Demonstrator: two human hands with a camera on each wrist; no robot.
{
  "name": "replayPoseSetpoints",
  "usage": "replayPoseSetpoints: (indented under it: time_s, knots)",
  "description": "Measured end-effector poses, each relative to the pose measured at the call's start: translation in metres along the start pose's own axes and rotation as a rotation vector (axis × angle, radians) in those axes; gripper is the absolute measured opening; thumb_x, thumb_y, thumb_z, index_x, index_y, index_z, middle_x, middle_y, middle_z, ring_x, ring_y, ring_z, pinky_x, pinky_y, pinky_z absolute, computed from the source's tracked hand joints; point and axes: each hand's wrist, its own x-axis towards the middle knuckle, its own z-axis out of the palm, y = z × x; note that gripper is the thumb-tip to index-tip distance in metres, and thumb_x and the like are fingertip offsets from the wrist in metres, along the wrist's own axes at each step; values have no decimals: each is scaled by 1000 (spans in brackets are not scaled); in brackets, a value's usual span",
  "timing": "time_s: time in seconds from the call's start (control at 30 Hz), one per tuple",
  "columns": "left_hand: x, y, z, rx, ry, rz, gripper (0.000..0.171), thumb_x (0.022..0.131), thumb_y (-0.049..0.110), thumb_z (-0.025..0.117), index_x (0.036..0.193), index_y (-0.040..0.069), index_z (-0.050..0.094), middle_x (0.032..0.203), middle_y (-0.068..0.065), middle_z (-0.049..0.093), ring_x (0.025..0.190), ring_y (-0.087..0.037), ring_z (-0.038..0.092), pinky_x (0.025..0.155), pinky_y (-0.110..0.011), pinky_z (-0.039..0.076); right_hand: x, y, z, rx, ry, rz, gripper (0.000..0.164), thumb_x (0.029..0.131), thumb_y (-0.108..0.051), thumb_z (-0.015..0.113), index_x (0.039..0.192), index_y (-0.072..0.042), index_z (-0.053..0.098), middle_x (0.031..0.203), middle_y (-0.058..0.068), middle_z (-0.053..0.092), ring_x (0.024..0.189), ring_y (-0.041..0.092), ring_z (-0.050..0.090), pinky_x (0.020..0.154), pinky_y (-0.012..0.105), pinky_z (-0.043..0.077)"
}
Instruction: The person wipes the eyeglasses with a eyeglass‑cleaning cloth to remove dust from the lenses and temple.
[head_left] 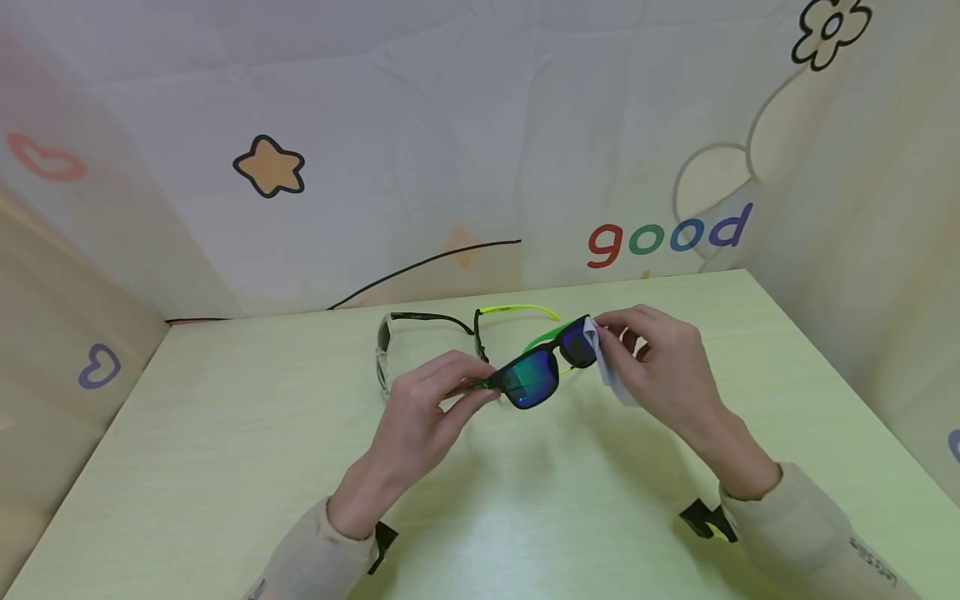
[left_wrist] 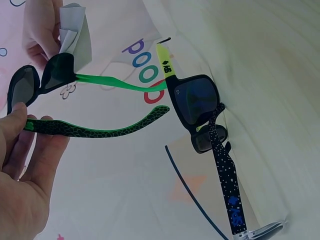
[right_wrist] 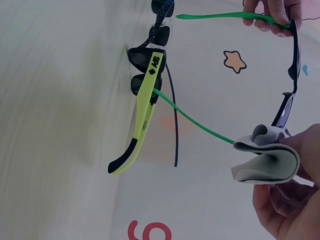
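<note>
Black-framed sunglasses (head_left: 531, 378) with blue-green mirrored lenses are held up over the table, their green temples unfolded toward the back. My left hand (head_left: 431, 400) pinches them at the hinge end, thumb on the front and fingers behind the patterned temple (left_wrist: 95, 131). At the other lens, my right hand (head_left: 663, 358) pinches a folded pale grey cloth (head_left: 611, 367) around the frame's outer edge. In the right wrist view the cloth (right_wrist: 267, 157) loops over that corner and hides the hinge there.
Behind the hands, sunglasses with yellow temples (right_wrist: 145, 100) stand on the table (head_left: 225, 450). Beside them on the left is a clear-framed pair (head_left: 382, 358) with dark temples. A printed curtain (head_left: 420, 167) rises at the table's back edge.
</note>
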Motion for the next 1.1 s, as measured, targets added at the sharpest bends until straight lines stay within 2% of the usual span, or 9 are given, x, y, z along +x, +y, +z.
replayPoseSetpoints:
  time_s: [0.27,0.53,0.67,0.97,1.1]
  knots:
    - [0,-2,-1,-6,-10,-4,19,86,-8,78,101,0,71,98,-6,71,88,-15,71,83,-24,59,-2,-3,3,12,-9,-1,15,89,4,78,102,-1,78,86,4,70,72,14,59,54,28,52]
    - [1,-2,1,-5,-23,0,16,89,-6,77,102,0,71,98,-5,71,87,-13,72,81,-23,59,-4,-10,5,42,1,-29,16,87,4,79,100,-3,78,84,1,69,70,11,57,54,20,49]
    - [1,-3,2,1,-24,5,16,89,-6,77,102,1,71,97,-5,70,87,-12,71,80,-22,59,-5,-14,6,64,10,-59,18,85,5,81,100,-4,78,85,-1,69,70,10,57,54,20,50]
    - [1,-3,4,15,-34,-10,15,89,-6,77,101,1,72,97,-5,70,88,-12,72,81,-21,59,-9,-22,5,73,-2,-75,22,83,6,83,102,-3,78,87,0,69,71,10,58,53,28,54]
    - [1,-3,5,14,-38,0,16,89,-5,77,102,1,72,97,-4,70,88,-12,71,82,-21,59,-9,-22,4,68,9,-87,21,83,6,83,101,-3,78,88,1,70,69,9,58,52,27,54]
